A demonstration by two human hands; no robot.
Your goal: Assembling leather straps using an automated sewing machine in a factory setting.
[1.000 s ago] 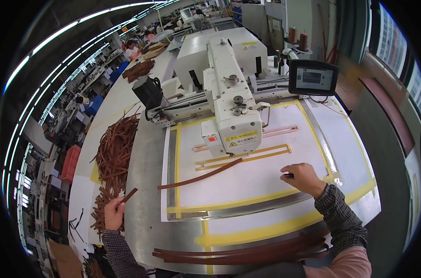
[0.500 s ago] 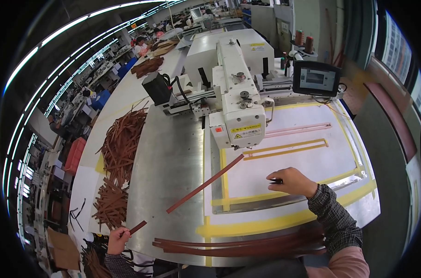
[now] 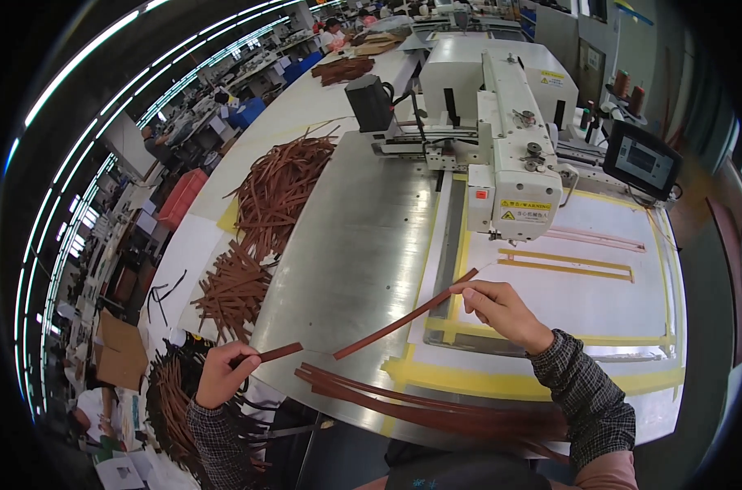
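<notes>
— What's on the left?

— The left hand (image 3: 222,374) pinches a short brown strip (image 3: 275,353) at the desk's (image 3: 363,245) near-left edge. Above it lie heaps of brown strips (image 3: 265,212).

— And in the middle?

— A long brown strap (image 3: 404,320) slants across the metal plate, its lower end near a bundle of long straps (image 3: 420,404) along the front edge.

— The right side?

— The right hand (image 3: 502,314) grips the strap's upper end between thumb and fingers, just below the white sewing machine (image 3: 514,155). A small screen (image 3: 642,159) stands farther right.
</notes>
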